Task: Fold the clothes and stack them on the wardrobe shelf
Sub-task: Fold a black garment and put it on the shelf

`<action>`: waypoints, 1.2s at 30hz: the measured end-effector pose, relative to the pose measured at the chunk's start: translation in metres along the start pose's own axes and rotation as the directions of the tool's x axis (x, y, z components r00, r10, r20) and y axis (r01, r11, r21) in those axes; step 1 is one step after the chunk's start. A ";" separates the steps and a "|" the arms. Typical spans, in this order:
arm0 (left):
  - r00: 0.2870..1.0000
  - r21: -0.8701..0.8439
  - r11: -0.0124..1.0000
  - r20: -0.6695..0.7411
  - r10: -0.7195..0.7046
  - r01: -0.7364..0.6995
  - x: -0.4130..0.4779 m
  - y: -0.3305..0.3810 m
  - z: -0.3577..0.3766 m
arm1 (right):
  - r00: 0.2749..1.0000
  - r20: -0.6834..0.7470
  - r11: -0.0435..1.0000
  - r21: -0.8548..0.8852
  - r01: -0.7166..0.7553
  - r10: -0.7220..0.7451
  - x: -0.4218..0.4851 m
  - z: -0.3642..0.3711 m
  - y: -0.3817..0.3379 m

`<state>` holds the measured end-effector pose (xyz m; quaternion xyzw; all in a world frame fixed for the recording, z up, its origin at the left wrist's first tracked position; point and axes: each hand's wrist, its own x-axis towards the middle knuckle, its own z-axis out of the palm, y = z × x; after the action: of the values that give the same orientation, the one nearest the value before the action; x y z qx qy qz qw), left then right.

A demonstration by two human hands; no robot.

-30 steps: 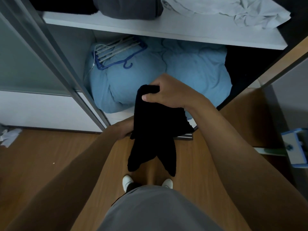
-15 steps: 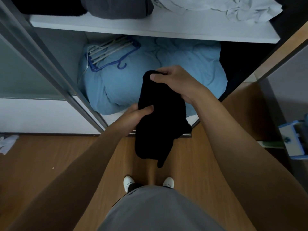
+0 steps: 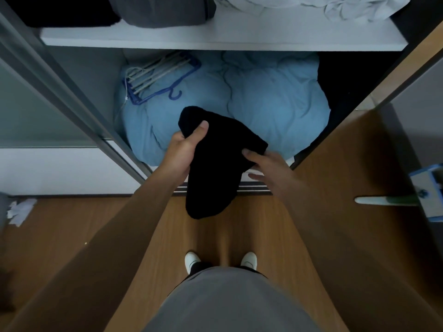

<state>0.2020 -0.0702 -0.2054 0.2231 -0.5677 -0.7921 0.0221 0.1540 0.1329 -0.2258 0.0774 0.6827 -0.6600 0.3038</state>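
Note:
A black garment (image 3: pixel 215 164), folded into a thick bundle, hangs in the air in front of the open wardrobe. My left hand (image 3: pixel 184 152) grips its upper left part, thumb on top. My right hand (image 3: pixel 268 168) touches the bundle's right edge with its fingers spread; the thumb rests against the cloth. The white wardrobe shelf (image 3: pixel 239 37) runs across the top. On the shelf lie a black folded item (image 3: pixel 62 13), a dark grey folded item (image 3: pixel 163 10) and a crumpled white garment (image 3: pixel 335 8).
Under the shelf lies a big light-blue duvet (image 3: pixel 263 104) with blue and white hangers (image 3: pixel 158 77) on it. A sliding door frame (image 3: pixel 60 92) stands at the left. A blue and white mop (image 3: pixel 426 195) is at the right, crumpled paper (image 3: pixel 19 209) at the left on the wooden floor.
The garment's hanging ends were folded up into a compact bundle. My left hand took over the top grip; my right hand let go of the top and dropped to the right edge.

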 end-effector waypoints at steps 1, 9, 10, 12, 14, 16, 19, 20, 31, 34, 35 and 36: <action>1.000 0.056 0.998 0.004 0.010 -0.011 0.001 0.001 -0.001 | 0.997 -0.060 0.996 0.074 0.045 -0.041 -0.001 0.001 -0.002; 0.999 0.215 0.977 0.048 -0.008 -0.002 0.007 0.023 -0.014 | 0.953 -0.084 0.929 0.211 0.303 -0.291 -0.005 -0.008 -0.054; 0.997 0.155 0.988 0.070 -0.040 0.029 0.006 0.027 -0.011 | 0.952 -0.033 0.915 0.267 0.302 -0.304 -0.004 -0.011 -0.056; 0.988 0.048 0.992 0.090 -0.123 0.119 0.005 0.036 -0.006 | 0.950 0.086 0.931 0.244 0.271 -0.299 -0.002 -0.016 -0.046; 0.970 -0.020 0.975 0.106 -0.217 0.220 0.006 0.044 -0.002 | 0.965 0.116 0.969 0.109 0.223 -0.235 -0.002 -0.015 -0.022; 0.942 -0.007 0.947 0.109 -0.318 0.321 0.005 0.050 0.002 | 0.969 0.168 0.984 0.046 0.173 -0.179 -0.004 -0.008 -0.002; 0.906 0.064 0.912 0.103 -0.411 0.406 0.004 0.054 0.001 | 0.965 0.214 0.986 0.093 0.136 -0.153 -0.004 0.005 0.001; 0.901 0.075 0.905 0.092 -0.425 0.419 0.004 0.054 -0.001 | 0.965 0.215 0.981 0.154 0.120 -0.152 -0.004 0.006 -0.001; 0.882 0.131 0.889 0.130 -0.453 0.438 -0.002 0.066 -0.003 | 0.953 0.304 1.000 0.006 -0.011 0.008 -0.009 0.024 -0.006; 0.955 0.245 0.924 -0.018 -0.297 0.292 0.001 0.069 -0.005 | 0.974 0.221 0.976 -0.197 0.092 -0.047 -0.014 0.029 -0.011; 0.972 0.298 0.925 -0.066 -0.226 0.236 0.003 0.068 -0.006 | 0.983 0.173 0.960 -0.258 0.112 -0.068 -0.017 0.031 -0.013; 0.981 0.335 0.923 -0.100 -0.165 0.190 0.006 0.067 -0.008 | 0.987 0.125 0.949 -0.287 0.130 -0.097 -0.019 0.033 -0.014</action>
<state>0.1852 -0.1026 -0.1480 0.3016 -0.6731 -0.6717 -0.0690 0.1723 0.1053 -0.2025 -0.0445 0.7590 -0.5706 0.3104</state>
